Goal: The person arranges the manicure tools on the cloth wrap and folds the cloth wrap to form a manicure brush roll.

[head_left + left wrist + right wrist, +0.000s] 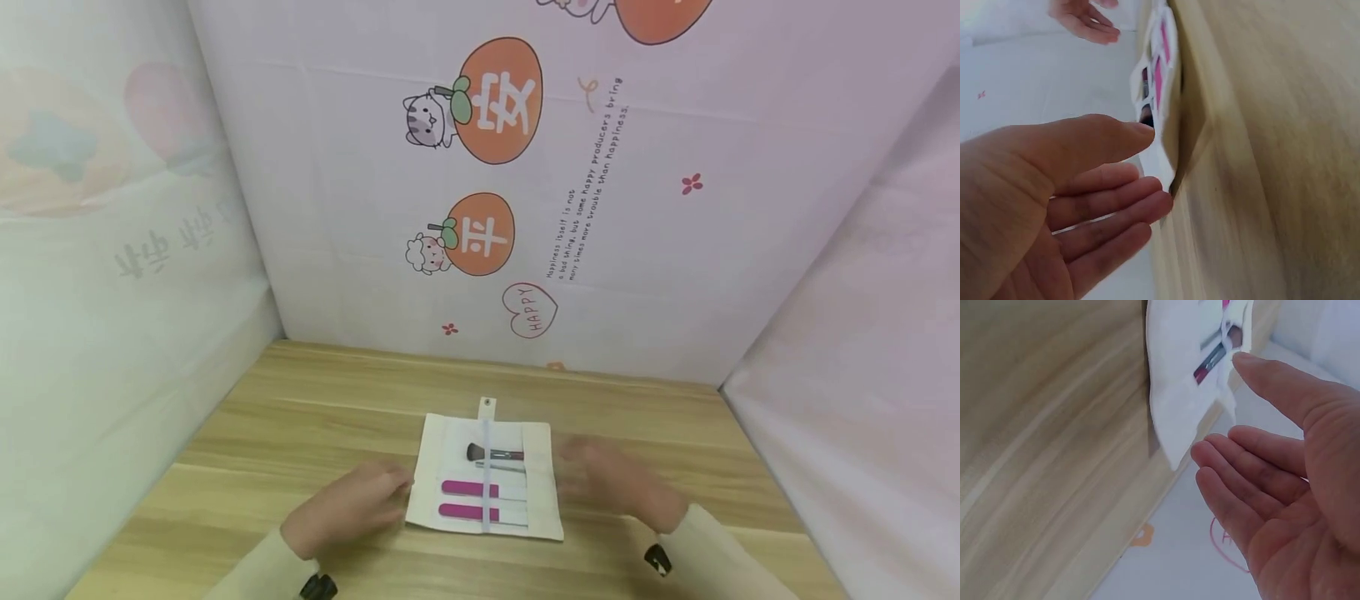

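A white fabric tool case (540, 479) lies unfolded on the table, with a snap tab (487, 408) pointing away. Tucked under its elastic band (486, 475) are a dark-bristled makeup brush (506, 455), a thin tool beside it and two flat pieces with magenta ends (468, 489). My left hand (352, 504) is at the case's left edge, fingers loosely bent and holding nothing; whether the fingertips touch the cloth I cannot tell. Beyond the right edge, my right hand (618, 479), blurred, hovers with fingers apart from the case. Its palm (1291, 531) shows bare in the right wrist view.
The wooden table (337, 392) meets a printed white cloth wall (360, 208) at the back. White cloth also hangs at the left (135, 333) and right (862, 350). Each wrist wears a dark band (318, 587).
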{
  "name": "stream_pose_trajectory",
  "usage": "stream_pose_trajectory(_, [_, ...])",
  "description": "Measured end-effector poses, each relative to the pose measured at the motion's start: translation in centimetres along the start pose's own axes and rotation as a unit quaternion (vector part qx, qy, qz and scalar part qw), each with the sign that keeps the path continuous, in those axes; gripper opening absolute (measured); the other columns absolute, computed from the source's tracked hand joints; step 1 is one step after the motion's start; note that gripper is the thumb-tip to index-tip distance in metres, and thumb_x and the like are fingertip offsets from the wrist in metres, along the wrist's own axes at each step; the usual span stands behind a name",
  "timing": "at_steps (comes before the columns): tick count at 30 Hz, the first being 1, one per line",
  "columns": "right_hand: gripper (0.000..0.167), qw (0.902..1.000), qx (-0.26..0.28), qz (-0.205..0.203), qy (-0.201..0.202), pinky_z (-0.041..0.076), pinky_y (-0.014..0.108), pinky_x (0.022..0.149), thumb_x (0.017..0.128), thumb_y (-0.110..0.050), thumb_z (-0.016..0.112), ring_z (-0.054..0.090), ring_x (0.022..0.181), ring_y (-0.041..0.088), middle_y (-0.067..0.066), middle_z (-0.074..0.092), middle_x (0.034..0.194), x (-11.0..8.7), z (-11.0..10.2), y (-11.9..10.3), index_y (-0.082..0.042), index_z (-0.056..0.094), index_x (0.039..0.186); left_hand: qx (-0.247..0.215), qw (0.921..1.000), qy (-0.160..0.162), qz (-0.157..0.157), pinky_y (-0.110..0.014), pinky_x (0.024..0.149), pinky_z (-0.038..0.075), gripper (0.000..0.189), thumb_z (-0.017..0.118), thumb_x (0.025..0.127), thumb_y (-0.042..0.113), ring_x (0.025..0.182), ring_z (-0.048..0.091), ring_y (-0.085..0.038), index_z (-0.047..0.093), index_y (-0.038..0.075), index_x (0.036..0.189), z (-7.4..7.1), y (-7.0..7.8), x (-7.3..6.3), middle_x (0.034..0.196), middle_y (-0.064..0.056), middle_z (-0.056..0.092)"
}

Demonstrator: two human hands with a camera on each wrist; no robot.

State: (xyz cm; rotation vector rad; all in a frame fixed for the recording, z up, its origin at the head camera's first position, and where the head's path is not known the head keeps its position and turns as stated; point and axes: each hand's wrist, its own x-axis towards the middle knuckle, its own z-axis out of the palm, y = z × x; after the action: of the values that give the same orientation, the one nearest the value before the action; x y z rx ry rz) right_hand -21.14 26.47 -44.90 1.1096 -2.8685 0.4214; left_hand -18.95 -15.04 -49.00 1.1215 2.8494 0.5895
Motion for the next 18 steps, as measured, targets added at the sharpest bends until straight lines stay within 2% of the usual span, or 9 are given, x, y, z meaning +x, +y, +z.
stream_pose_trajectory(2, [0.039, 0.9991, -0.031, -0.03, -0.001, 0.062, 0.046, 0.089, 0.088, -0.017, 0.085, 0.074, 0.105, 0.032, 0.018, 0.076, 0.116, -0.8, -0.1, -0.8, 0.002, 0.072, 0.119, 0.065, 0.9973, 0.009, 0.034, -0.033, 0.087, 0.061, 0.026, 0.075, 0.091, 0.014, 0.096, 0.069, -0.016, 0.072, 0.005, 0.115, 0.3, 0.3, 0.1, 0.108, -0.003, 0.073])
stream_pose_trajectory(4, [0.038, 0.9977, -0.044, -0.052, -0.003, 0.062, 0.045, 0.09, 0.088, -0.015, 0.084, 0.073, 0.105, 0.032, 0.018, 0.075, 0.116, -1.4, 0.0, -1.6, 0.002, 0.072, 0.119, 0.107, 0.9919, 0.015, 0.068, -0.032, 0.088, 0.062, 0.03, 0.077, 0.087, 0.014, 0.097, 0.071, -0.017, 0.073, 0.005, 0.116, 0.6, 0.5, 0.3, 0.11, -0.005, 0.074])
stream_pose_trajectory(8, [0.036, 0.9955, -0.052, -0.08, 0.0, 0.062, 0.04, 0.088, 0.085, -0.016, 0.085, 0.071, 0.101, 0.025, 0.012, 0.076, 0.112, -2.3, 1.0, -2.5, 0.0, 0.074, 0.115, 0.133, 0.9849, 0.019, 0.109, -0.027, 0.085, 0.061, 0.028, 0.078, 0.085, 0.011, 0.095, 0.07, -0.014, 0.072, 0.008, 0.112, 1.1, 0.8, 0.6, 0.109, -0.003, 0.074])
stream_pose_trajectory(10, [0.039, 0.9933, -0.061, -0.097, 0.014, 0.061, 0.034, 0.083, 0.081, -0.019, 0.088, 0.071, 0.095, 0.021, 0.01, 0.075, 0.11, -2.5, 1.7, -2.7, -0.001, 0.074, 0.112, 0.137, 0.9837, 0.019, 0.115, -0.026, 0.083, 0.06, 0.026, 0.078, 0.084, 0.01, 0.094, 0.069, -0.012, 0.071, 0.009, 0.109, 1.3, 1.0, 0.8, 0.108, -0.001, 0.074])
stream_pose_trajectory(13, [0.04, 0.9934, -0.064, -0.094, 0.018, 0.06, 0.029, 0.079, 0.077, -0.02, 0.09, 0.069, 0.09, 0.016, 0.008, 0.075, 0.108, -2.7, 2.8, -3.2, -0.002, 0.076, 0.11, 0.139, 0.9846, 0.01, 0.106, -0.025, 0.082, 0.06, 0.025, 0.079, 0.084, 0.011, 0.092, 0.067, -0.011, 0.07, 0.01, 0.107, 1.3, 1.3, 0.8, 0.107, 0.0, 0.074])
stream_pose_trajectory(16, [0.029, 0.9958, -0.053, -0.074, -0.007, 0.06, 0.027, 0.08, 0.079, -0.019, 0.087, 0.067, 0.09, 0.011, 0.004, 0.074, 0.105, -2.7, 3.7, -3.4, -0.006, 0.076, 0.103, 0.142, 0.9852, 0.005, 0.096, -0.025, 0.082, 0.06, 0.025, 0.08, 0.085, 0.012, 0.092, 0.067, -0.011, 0.069, 0.01, 0.107, 1.4, 1.4, 0.7, 0.107, -0.001, 0.073])
stream_pose_trajectory(18, [0.021, 0.9958, -0.049, -0.076, -0.011, 0.06, 0.026, 0.08, 0.081, -0.015, 0.085, 0.066, 0.09, 0.009, 0.001, 0.073, 0.102, -2.7, 4.3, -3.5, -0.008, 0.075, 0.098, 0.144, 0.9853, 0.004, 0.091, -0.025, 0.082, 0.06, 0.025, 0.08, 0.086, 0.013, 0.093, 0.067, -0.012, 0.069, 0.01, 0.108, 1.5, 1.5, 0.7, 0.107, -0.001, 0.073])
